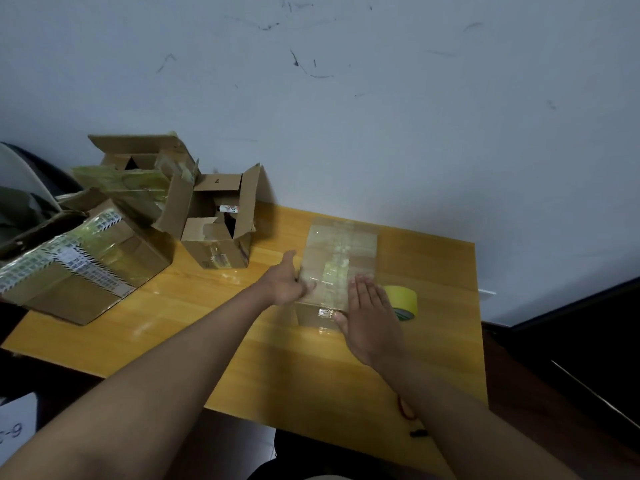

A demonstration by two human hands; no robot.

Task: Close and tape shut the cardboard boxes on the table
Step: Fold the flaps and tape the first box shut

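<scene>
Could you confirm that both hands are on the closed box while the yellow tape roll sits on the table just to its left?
Not quite: the tape roll sits on the table just to the right of the closed box, partly behind the right hand, as the head view shows. The rest holds: the left hand and the right hand are both on that box.
</scene>
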